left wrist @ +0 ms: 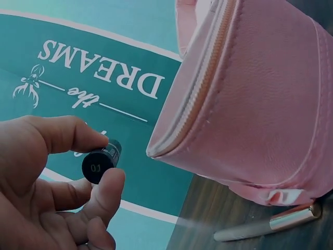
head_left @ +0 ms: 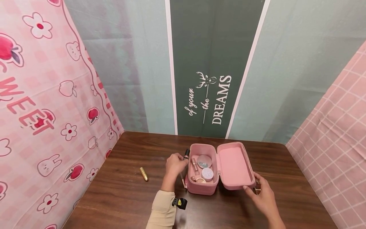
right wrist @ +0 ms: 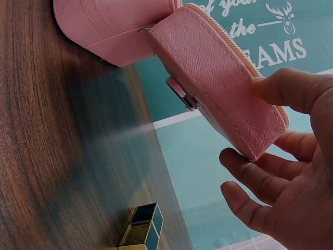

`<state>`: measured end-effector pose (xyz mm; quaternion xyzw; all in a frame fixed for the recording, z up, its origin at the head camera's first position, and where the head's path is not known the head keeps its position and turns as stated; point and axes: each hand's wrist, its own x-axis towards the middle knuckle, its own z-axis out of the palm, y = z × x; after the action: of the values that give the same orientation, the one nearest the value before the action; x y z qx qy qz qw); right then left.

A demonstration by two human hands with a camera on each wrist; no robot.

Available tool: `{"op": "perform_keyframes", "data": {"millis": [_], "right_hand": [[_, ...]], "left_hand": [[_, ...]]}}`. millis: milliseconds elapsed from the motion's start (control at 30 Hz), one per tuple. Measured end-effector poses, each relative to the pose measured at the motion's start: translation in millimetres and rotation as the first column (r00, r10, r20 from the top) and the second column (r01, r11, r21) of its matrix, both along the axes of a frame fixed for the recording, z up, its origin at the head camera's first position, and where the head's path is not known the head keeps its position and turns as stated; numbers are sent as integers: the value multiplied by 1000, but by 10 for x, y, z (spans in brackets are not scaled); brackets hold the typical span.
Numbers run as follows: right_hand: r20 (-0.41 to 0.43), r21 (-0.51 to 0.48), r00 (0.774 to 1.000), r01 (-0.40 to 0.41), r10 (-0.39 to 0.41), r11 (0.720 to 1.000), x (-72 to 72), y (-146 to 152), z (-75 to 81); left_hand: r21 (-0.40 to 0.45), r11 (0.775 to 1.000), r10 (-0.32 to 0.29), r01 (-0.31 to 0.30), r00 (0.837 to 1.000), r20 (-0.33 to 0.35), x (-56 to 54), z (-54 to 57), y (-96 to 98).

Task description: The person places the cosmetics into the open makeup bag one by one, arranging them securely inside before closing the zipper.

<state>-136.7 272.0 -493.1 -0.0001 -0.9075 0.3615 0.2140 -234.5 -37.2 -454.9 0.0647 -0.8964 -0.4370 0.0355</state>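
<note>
A pink zippered cosmetic case (head_left: 202, 190) stands on the table with its lid (head_left: 235, 165) swung out to the right. My left hand (head_left: 174, 165) pinches a small black-ended cosmetic tube (left wrist: 101, 162), marked 01, between thumb and fingers beside the case's left rim. My right hand (head_left: 264, 195) grips the lid's outer near corner, thumb on the zipper edge and fingers beneath. Inside the case lie a round compact (head_left: 204, 161), a smaller pale round container (head_left: 207, 174) and a slim pinkish lipstick tube (head_left: 194, 166).
A gold lipstick tube (head_left: 144, 174) lies on the wooden table to the left. A slender pen-like cosmetic (left wrist: 270, 223) lies against the case's left side. A gold-and-dark square tube (right wrist: 143, 229) is on the table near my right hand. Printed cloths hang around the table.
</note>
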Motion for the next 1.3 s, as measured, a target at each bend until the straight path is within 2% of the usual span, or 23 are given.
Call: {"op": "perform_keyframes", "data": {"millis": [300, 667, 900, 1300], "right_hand": [[-19, -9, 1000, -19, 19, 1000, 8, 1, 11], [-16, -12, 1000, -16, 15, 1000, 10, 1, 4], [-3, -12, 1000, -9, 9, 1000, 10, 1, 10], [0, -9, 1000, -3, 3, 1000, 1, 2, 1]], "left_hand": [[-26, 1000, -5, 7, 998, 65, -62, 46, 51], [30, 994, -109, 107, 989, 98, -177, 18, 135], [52, 994, -104, 99, 989, 109, -228, 37, 156], [16, 993, -115, 114, 984, 133, -233, -16, 173]]}}
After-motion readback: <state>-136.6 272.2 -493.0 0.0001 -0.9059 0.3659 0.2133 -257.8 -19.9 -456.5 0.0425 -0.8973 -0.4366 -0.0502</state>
